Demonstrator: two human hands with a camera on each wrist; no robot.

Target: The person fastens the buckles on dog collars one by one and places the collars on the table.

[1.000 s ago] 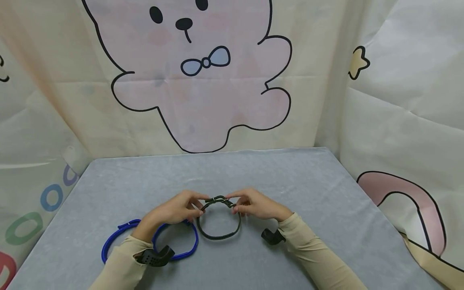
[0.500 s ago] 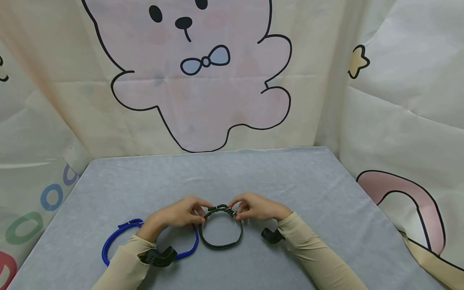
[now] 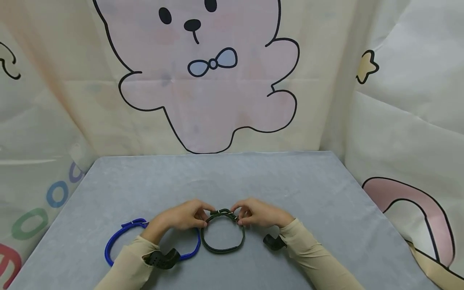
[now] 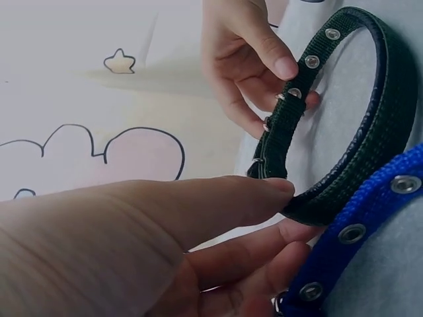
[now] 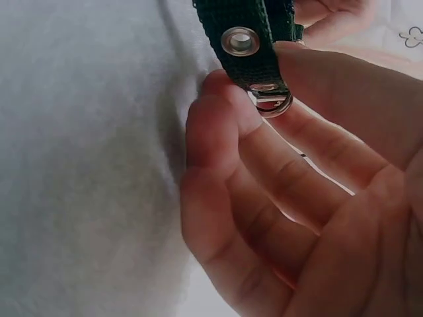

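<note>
A dark green pet collar (image 3: 223,251), fastened into a loop, stands at the middle of the near table. My left hand (image 3: 185,215) pinches it at its upper left, by the strap end. At the upper right, my right hand (image 3: 259,212) pinches it between thumb and fingers. Metal eyelets and the buckle part show in the left wrist view, where the left thumb (image 4: 264,195) presses on the strap. A metal D-ring (image 5: 281,109) hangs beside the right fingertips in the right wrist view.
Blue collar loops lie on the grey cloth-covered table (image 3: 290,181): one blue strap (image 3: 108,246) left of the left forearm, another blue strap (image 3: 197,243) partly under the left hand. Printed curtains (image 3: 232,104) enclose the table's back and sides.
Both hands and the green collar have come slightly nearer the body. The grip of each hand on the collar stays much the same, and the head view has shifted a little.
</note>
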